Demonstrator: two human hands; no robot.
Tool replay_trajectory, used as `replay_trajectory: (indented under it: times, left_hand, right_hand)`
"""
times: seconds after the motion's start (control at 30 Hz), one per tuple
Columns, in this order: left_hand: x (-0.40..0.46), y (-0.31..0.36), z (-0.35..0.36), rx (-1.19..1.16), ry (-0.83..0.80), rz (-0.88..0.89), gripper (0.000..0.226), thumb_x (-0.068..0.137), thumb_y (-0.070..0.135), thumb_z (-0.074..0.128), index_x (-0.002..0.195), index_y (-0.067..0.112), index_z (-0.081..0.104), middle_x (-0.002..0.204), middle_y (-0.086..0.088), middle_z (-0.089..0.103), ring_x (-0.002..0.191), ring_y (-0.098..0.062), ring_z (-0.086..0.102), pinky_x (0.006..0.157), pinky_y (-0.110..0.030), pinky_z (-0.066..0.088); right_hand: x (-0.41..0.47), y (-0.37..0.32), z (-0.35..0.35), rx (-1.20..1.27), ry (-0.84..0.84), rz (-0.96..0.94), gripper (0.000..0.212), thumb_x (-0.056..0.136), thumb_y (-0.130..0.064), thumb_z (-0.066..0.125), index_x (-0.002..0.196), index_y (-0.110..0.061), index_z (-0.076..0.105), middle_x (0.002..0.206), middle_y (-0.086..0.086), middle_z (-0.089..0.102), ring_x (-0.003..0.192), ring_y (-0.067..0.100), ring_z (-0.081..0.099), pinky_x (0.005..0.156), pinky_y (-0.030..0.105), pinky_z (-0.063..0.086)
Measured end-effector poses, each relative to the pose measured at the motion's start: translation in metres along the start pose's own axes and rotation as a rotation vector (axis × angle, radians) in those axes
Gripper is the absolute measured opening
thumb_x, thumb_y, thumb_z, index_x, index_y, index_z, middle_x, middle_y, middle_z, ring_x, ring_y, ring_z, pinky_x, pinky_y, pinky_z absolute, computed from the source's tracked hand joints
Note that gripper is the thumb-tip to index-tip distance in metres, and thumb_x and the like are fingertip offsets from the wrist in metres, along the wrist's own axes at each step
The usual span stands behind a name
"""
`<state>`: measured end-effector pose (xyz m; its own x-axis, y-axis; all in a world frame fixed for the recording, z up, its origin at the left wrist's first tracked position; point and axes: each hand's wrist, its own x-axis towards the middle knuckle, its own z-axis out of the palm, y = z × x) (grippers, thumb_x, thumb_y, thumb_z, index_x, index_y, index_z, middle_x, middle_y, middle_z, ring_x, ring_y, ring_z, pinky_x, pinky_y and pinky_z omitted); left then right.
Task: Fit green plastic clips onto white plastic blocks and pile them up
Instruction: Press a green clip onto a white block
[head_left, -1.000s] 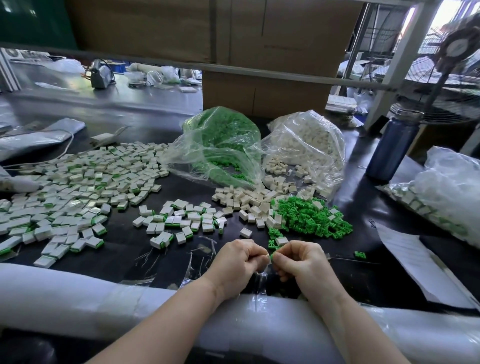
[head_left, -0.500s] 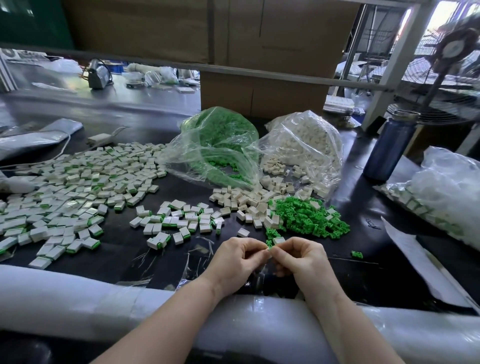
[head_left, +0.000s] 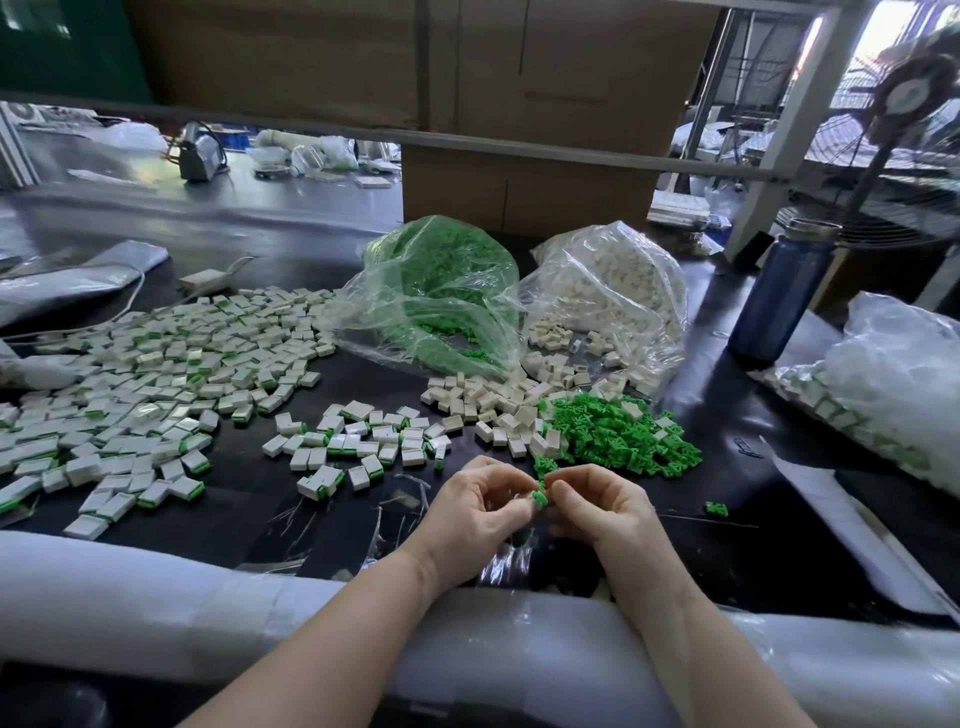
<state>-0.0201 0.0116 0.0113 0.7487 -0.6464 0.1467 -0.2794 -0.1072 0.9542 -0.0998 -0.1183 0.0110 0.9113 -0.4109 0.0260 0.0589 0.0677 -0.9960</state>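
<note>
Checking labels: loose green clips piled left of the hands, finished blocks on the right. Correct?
Reversed. The head view shows the loose green clips right of the hands, and the finished blocks spread on the left.

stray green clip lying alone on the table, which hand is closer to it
Right. The right hand sits just left of the stray clip, with bare table between them. The left hand is farther left, beyond the right hand.

hidden: white block behind left grip (head_left: 480, 506) fingers | cut off: right bag (head_left: 893, 384) | blurred: fan (head_left: 914, 93)
</note>
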Motion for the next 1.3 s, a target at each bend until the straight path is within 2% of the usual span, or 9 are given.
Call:
replay_trajectory:
  times: [0.1,0.23,0.33,0.53,0.67,0.9,1.07,1.2,1.3]
  left_hand:
    - [-0.0006,0.0010,0.0010,-0.026,-0.017,0.004,0.015,0.084,0.003,0.063,0.084,0.017,0.067,0.102,-0.002,0.048,0.082,-0.010,0.053,0.075,-0.014,0.046]
    - [-0.0013,0.0026,-0.0001,0.027,-0.054,0.018,0.013,0.086,0.004,0.061,0.087,0.016,0.067,0.106,-0.002,0.045,0.085,-0.011,0.051,0.076,-0.013,0.045]
    - [-0.0025,0.0049,0.0005,0.082,-0.076,0.037,0.016,0.086,0.001,0.058,0.089,0.015,0.065,0.105,0.000,0.044,0.085,-0.010,0.050,0.076,-0.012,0.045]
    - [-0.0042,0.0067,0.0006,0.095,-0.118,0.033,0.019,0.086,0.000,0.055,0.090,0.017,0.064,0.104,0.002,0.045,0.087,-0.011,0.050,0.087,-0.028,0.048]
    - [-0.0031,0.0039,0.0026,0.086,-0.148,0.035,0.013,0.086,0.004,0.059,0.091,0.015,0.064,0.106,0.000,0.044,0.091,-0.014,0.053,0.085,-0.028,0.050]
    - [-0.0030,0.0018,0.0014,0.086,-0.172,0.051,0.014,0.086,0.006,0.061,0.090,0.019,0.064,0.104,0.000,0.047,0.087,-0.006,0.052,0.081,-0.016,0.046]
    - [-0.0037,0.0043,0.0007,0.058,-0.142,0.061,0.011,0.086,0.006,0.062,0.089,0.016,0.065,0.105,-0.007,0.049,0.089,-0.010,0.053,0.086,-0.022,0.048]
    - [-0.0036,0.0062,0.0011,0.052,-0.178,0.034,0.015,0.085,0.000,0.059,0.090,0.014,0.065,0.105,-0.008,0.049,0.093,-0.023,0.059,0.090,-0.035,0.051]
    - [-0.0036,0.0054,0.0027,0.078,-0.194,0.048,0.016,0.086,0.000,0.058,0.091,0.014,0.064,0.100,-0.002,0.048,0.091,-0.017,0.057,0.090,-0.029,0.050]
  right_hand:
    - [0.0018,0.0001,0.0021,-0.043,-0.100,0.019,0.017,0.089,-0.016,0.056,0.088,-0.006,0.070,0.074,0.006,0.070,0.068,0.012,0.065,0.060,0.020,0.052]
    - [0.0022,-0.0013,0.0044,-0.148,-0.183,0.020,0.028,0.078,-0.036,0.056,0.073,-0.012,0.070,0.065,-0.002,0.064,0.061,0.008,0.063,0.054,0.016,0.046]
    - [0.0027,-0.0001,0.0041,-0.117,-0.200,0.027,0.022,0.076,-0.032,0.059,0.071,-0.013,0.069,0.062,-0.005,0.063,0.057,0.006,0.062,0.052,0.014,0.045]
    - [0.0056,0.0058,0.0002,-0.157,-0.211,0.069,0.009,0.089,-0.017,0.058,0.088,-0.011,0.064,0.070,-0.006,0.067,0.067,0.003,0.060,0.059,0.015,0.046]
    - [0.0039,0.0025,0.0025,-0.139,-0.231,0.053,0.022,0.082,-0.027,0.059,0.091,-0.009,0.069,0.077,0.002,0.067,0.069,0.007,0.060,0.058,0.015,0.046]
    - [0.0031,0.0035,0.0023,-0.109,-0.233,0.038,0.033,0.073,-0.033,0.061,0.088,-0.005,0.072,0.076,0.009,0.063,0.071,0.015,0.056,0.060,0.019,0.045]
    - [0.0032,0.0022,0.0030,-0.180,-0.247,0.011,0.022,0.080,-0.031,0.057,0.087,-0.016,0.071,0.075,-0.004,0.068,0.070,0.005,0.060,0.059,0.015,0.046]
    - [0.0023,0.0028,0.0024,-0.163,-0.232,0.008,0.032,0.079,-0.029,0.059,0.085,0.001,0.069,0.066,0.007,0.057,0.060,0.011,0.051,0.055,0.017,0.042]
    - [0.0021,0.0048,0.0007,-0.161,-0.216,0.016,0.025,0.087,-0.015,0.059,0.085,0.008,0.068,0.065,0.013,0.053,0.056,0.011,0.046,0.052,0.017,0.038]
